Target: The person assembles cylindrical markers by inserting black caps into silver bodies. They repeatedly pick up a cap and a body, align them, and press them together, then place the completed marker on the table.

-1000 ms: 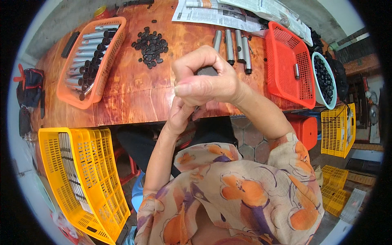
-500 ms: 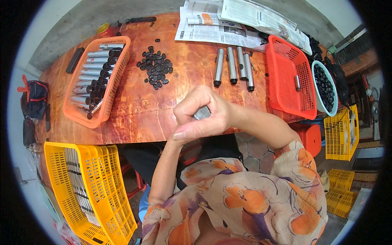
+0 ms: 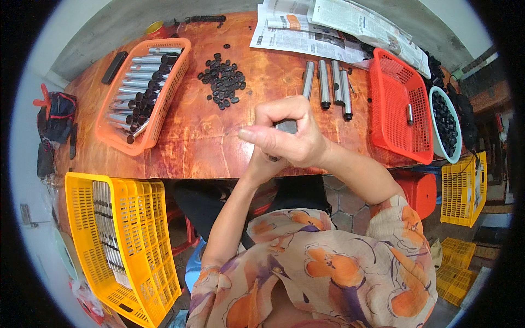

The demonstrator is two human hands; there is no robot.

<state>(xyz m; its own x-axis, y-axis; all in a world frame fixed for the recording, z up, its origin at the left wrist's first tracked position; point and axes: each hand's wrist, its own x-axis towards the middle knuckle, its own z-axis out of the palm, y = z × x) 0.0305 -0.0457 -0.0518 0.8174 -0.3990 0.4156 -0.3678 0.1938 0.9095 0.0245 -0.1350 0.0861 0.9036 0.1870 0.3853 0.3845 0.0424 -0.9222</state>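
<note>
My right hand (image 3: 292, 131) is closed in a fist around a grey metal piece (image 3: 286, 126). Only its blunt, faceted end shows between the curled fingers and the thumb. Directly below, my left hand (image 3: 264, 168) is mostly covered by the right one; its fingers are hidden. Both hands are over the table's near edge. Beyond them lies a loose pile of small black caps (image 3: 223, 82). To the right of that pile, several metal tubes (image 3: 324, 82) with black ends lie side by side on the wooden table (image 3: 180, 131).
An orange basket (image 3: 146, 143) of tubes stands left. At right are a red basket (image 3: 383, 109) with a short metal piece and a pale bowl (image 3: 451, 157) of black parts. Newspapers (image 3: 361, 24) cover the back. A yellow crate (image 3: 139, 240) stands near left, a red stool (image 3: 421, 191) right.
My right fist has turned and risen, its thumb swinging up away from my left wrist. More of my left hand shows beneath it. The whole view has shifted slightly.
</note>
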